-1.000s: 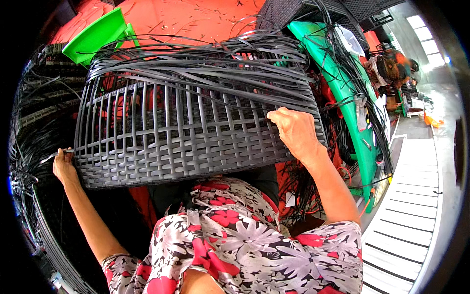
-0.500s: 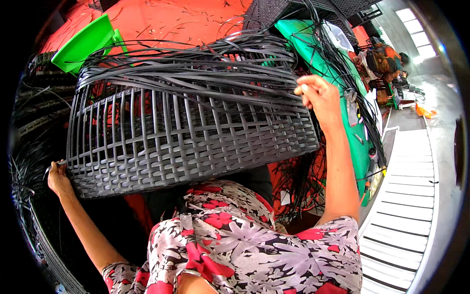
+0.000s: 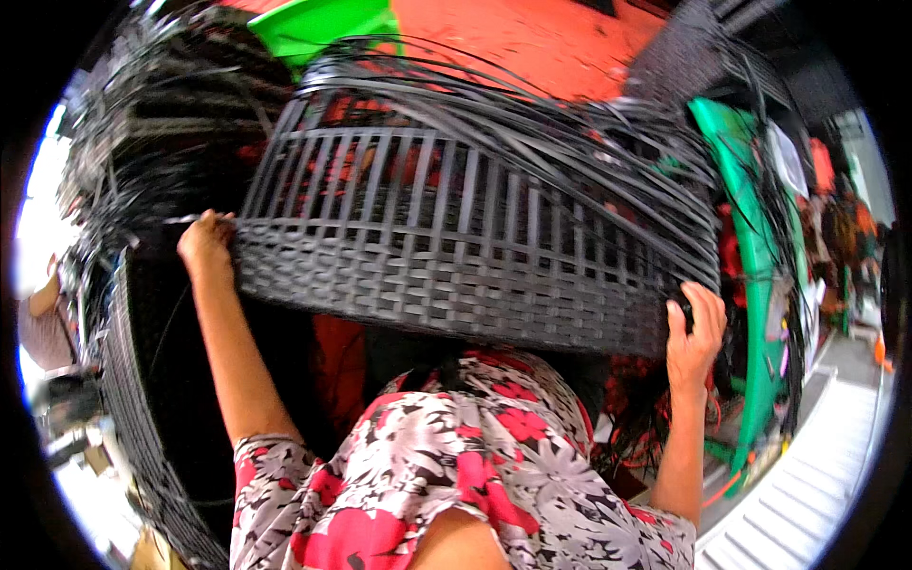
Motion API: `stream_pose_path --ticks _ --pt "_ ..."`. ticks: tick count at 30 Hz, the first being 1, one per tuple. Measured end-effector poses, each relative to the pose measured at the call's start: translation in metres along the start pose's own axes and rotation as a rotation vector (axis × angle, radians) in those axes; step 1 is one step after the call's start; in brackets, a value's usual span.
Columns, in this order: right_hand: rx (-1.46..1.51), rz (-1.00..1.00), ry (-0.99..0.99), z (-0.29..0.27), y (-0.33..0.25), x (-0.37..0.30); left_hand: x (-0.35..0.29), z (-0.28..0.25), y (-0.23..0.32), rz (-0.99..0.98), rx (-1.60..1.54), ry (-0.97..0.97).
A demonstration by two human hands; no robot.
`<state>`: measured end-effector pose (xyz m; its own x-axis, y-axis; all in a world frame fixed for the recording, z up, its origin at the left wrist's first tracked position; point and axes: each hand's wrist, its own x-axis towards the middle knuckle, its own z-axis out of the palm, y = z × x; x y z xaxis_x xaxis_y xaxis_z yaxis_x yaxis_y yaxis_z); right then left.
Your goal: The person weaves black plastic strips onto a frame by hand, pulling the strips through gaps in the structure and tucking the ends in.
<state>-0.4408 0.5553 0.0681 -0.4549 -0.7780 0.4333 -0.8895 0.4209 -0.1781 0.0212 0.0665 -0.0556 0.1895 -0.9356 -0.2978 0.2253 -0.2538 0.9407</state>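
A black wicker piece (image 3: pixel 446 285), woven from flat plastic strips, lies across my lap. Its lower band is tightly woven, while the upper part shows open upright strips. Loose black strips (image 3: pixel 560 157) sweep over its top and right side. At the left edge, my left hand (image 3: pixel 207 249) is closed with fingertips pinched on a strip there; the view is slightly blurred. My right hand (image 3: pixel 696 332) is at the right edge, fingers curled and thumb raised, with the dark woven edge between them.
A green plastic chair (image 3: pixel 323 27) stands beyond the work on red floor covering (image 3: pixel 513 47). Bundles of dark strips (image 3: pixel 190 123) heap up at the left. To the right are a green board-like surface (image 3: pixel 755 304) with strips over it and a white slatted surface (image 3: pixel 807 456).
My right hand has come down from the loose strips to the lower right edge of the wicker piece. The whole view has swung left, so things appear further right.
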Motion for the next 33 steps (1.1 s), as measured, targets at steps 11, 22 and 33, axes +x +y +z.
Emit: stream_pose_path --ticks 11,22,33 --pt "0.048 -0.333 -0.641 0.014 -0.086 0.032 -0.257 0.131 0.023 1.047 1.182 -1.223" --pt "0.022 -0.234 -0.53 0.022 -0.089 0.023 -0.264 0.141 0.006 1.039 1.24 -1.346" --pt "-0.014 -0.361 -0.409 0.025 -0.08 0.016 -0.277 0.141 0.004 1.16 1.275 -1.312"
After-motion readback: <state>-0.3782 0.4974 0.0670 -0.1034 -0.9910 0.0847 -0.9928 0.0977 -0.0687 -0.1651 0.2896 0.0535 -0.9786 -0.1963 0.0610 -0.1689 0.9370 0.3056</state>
